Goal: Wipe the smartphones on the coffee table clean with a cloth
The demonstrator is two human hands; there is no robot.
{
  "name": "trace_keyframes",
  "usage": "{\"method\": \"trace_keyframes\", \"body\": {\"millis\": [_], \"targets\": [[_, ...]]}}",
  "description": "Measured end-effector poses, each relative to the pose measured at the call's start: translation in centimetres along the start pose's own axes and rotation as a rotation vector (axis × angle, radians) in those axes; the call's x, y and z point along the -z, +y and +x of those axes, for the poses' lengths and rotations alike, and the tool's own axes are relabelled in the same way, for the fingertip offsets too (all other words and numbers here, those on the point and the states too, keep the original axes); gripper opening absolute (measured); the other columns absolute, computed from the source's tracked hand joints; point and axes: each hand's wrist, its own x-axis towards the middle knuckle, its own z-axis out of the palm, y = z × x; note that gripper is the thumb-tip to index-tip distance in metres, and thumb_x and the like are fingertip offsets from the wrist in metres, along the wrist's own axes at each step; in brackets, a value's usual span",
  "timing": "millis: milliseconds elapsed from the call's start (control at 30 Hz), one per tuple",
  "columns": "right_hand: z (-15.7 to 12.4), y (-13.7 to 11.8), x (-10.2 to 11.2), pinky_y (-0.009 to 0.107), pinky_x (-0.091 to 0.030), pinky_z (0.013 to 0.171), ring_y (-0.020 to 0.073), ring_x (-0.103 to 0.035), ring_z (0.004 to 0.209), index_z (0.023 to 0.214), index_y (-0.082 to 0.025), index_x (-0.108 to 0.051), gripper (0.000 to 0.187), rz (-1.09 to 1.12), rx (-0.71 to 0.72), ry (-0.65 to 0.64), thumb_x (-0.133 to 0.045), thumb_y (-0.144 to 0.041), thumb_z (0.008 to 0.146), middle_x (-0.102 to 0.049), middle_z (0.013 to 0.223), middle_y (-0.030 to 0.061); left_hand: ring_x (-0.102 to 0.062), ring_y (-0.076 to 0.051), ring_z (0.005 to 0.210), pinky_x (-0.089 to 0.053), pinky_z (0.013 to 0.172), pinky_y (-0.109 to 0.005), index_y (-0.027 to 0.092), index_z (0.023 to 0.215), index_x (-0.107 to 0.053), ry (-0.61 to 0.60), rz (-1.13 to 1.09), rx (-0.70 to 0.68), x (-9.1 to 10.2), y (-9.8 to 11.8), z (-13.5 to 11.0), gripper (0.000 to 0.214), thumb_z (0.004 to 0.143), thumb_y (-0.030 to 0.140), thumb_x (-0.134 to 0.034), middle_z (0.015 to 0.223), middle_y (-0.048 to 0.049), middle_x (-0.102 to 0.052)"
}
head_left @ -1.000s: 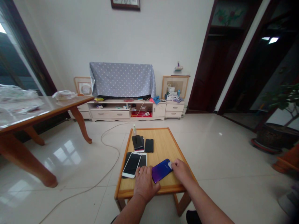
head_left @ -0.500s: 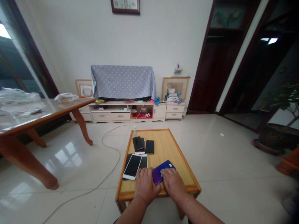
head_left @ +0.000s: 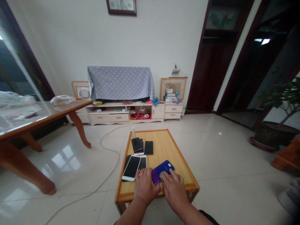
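- Gripping a purple-blue phone (head_left: 166, 166) by its edge, lower centre of the frame, between thumb and fingers of the left hand (head_left: 145, 186).
- Pressing a pale wad (head_left: 161, 176) onto it with the bunched right hand (head_left: 174, 189).

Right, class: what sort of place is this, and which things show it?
Probably a living room in a home: there is a low, pale cabinet, a wall clock and a potted plant.
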Motion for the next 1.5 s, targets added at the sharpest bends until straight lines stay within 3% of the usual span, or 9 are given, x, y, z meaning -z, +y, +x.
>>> {"method": "trace_keyframes", "body": {"millis": [167, 400, 600, 767, 833, 1033, 1133, 1333, 1500], "targets": [[1.2, 2.8, 1.0, 0.057, -0.016, 0.115, 0.0341, -0.029, 0.144, 0.14, -0.028, -0.056, 0.047, -0.123, -0.236, 0.061, -0.037, -0.037, 0.098, -0.056, 0.144, 0.0027, -0.051, -0.03, 0.12, -0.017, 0.117, -0.047, 0.023, 0.122, -0.056, -0.004, 0.02, -0.011, -0.2, -0.1, 0.0, 0.055, 0.071, 0.042, -0.063, 0.115, -0.0091, -0.063], [-0.1, 0.5, 0.5, 0.058, -0.002, 0.119, 0.028, -0.024, 0.148, 0.143, -0.036, -0.051, 0.046, -0.03, 0.053, -0.021, -0.03, -0.042, 0.102, -0.053, 0.147, -0.0011, -0.052, -0.029, 0.119, -0.021, 0.115, -0.047, 0.022, 0.121, -0.056, 0.04, 0.024, -0.028, -0.7, -0.3, -0.1, 0.054, 0.073, 0.047, -0.063, 0.115, -0.009, -0.063], [2.3, 1.3, 1.2, 0.069, 0.003, 0.114, 0.0345, -0.022, 0.148, 0.141, -0.032, -0.054, 0.049, -0.073, -0.158, 0.008, -0.027, -0.043, 0.102, -0.053, 0.147, 0.0016, -0.051, -0.03, 0.121, -0.019, 0.116, -0.047, 0.02, 0.125, -0.054, 0.035, 0.025, -0.03, -0.9, -0.5, -0.1, 0.058, 0.071, 0.042, -0.063, 0.117, -0.0098, -0.063], [1.4, -0.6, 0.3, 0.062, 0.002, 0.118, 0.0286, -0.019, 0.15, 0.143, -0.038, -0.05, 0.048, 0.049, 0.118, -0.095, -0.025, -0.046, 0.103, -0.052, 0.147, -0.003, -0.048, -0.029, 0.125, -0.016, 0.117, -0.046, 0.022, 0.125, -0.054, 0.013, -0.006, -0.03, -0.9, -0.8, -0.1, 0.054, 0.075, 0.042, -0.059, 0.121, -0.0089, -0.063], [1.5, -0.8, 0.3, 0.062, 0.005, 0.118, 0.0278, -0.018, 0.15, 0.142, -0.037, -0.051, 0.048, 0.045, 0.146, -0.098, -0.024, -0.046, 0.104, -0.053, 0.146, -0.0025, -0.049, -0.028, 0.124, -0.016, 0.117, -0.047, 0.021, 0.125, -0.055, 0.009, -0.007, -0.025, -0.9, -0.7, 0.0, 0.054, 0.076, 0.043, -0.059, 0.12, -0.0088, -0.063], [5.5, 1.6, 1.2, 0.07, 0.006, 0.113, 0.0321, -0.014, 0.151, 0.142, -0.03, -0.053, 0.051, -0.066, -0.175, -0.044, -0.021, -0.043, 0.104, -0.049, 0.15, 0.0037, -0.049, -0.029, 0.122, -0.015, 0.118, -0.047, 0.021, 0.125, -0.054, 0.01, -0.013, -0.016, -0.6, -0.5, 0.0, 0.06, 0.07, 0.042, -0.064, 0.118, -0.0092, -0.063], [6.3, 0.7, 1.0, 0.07, 0.006, 0.113, 0.0321, -0.014, 0.151, 0.142, -0.029, -0.052, 0.052, -0.048, -0.119, -0.088, -0.022, -0.046, 0.103, -0.048, 0.15, 0.0035, -0.049, -0.029, 0.123, -0.015, 0.118, -0.048, 0.02, 0.126, -0.054, 0.008, -0.018, -0.012, -0.6, -0.5, 0.0, 0.06, 0.07, 0.042, -0.063, 0.12, -0.0096, -0.063], [3.6, -3.1, 0.5, 0.063, 0.009, 0.116, 0.0286, -0.016, 0.151, 0.145, -0.036, -0.047, 0.053, 0.071, 0.11, -0.162, -0.018, -0.05, 0.104, -0.05, 0.149, -0.0012, -0.049, -0.025, 0.125, -0.015, 0.117, -0.045, 0.022, 0.126, -0.054, -0.002, -0.024, 0.001, -0.8, -0.9, 0.0, 0.045, 0.082, 0.029, -0.048, 0.125, -0.0085, -0.063], [0.7, -2.0, 0.9, 0.063, 0.011, 0.117, 0.0281, -0.012, 0.152, 0.147, -0.037, -0.044, 0.054, 0.081, 0.118, -0.198, -0.016, -0.052, 0.103, -0.045, 0.152, -0.0037, -0.047, -0.027, 0.128, -0.012, 0.119, -0.046, 0.021, 0.128, -0.053, -0.017, -0.037, 0.011, -1.0, -1.1, 0.0, 0.056, 0.074, 0.033, -0.059, 0.126, -0.0085, -0.062]]}}
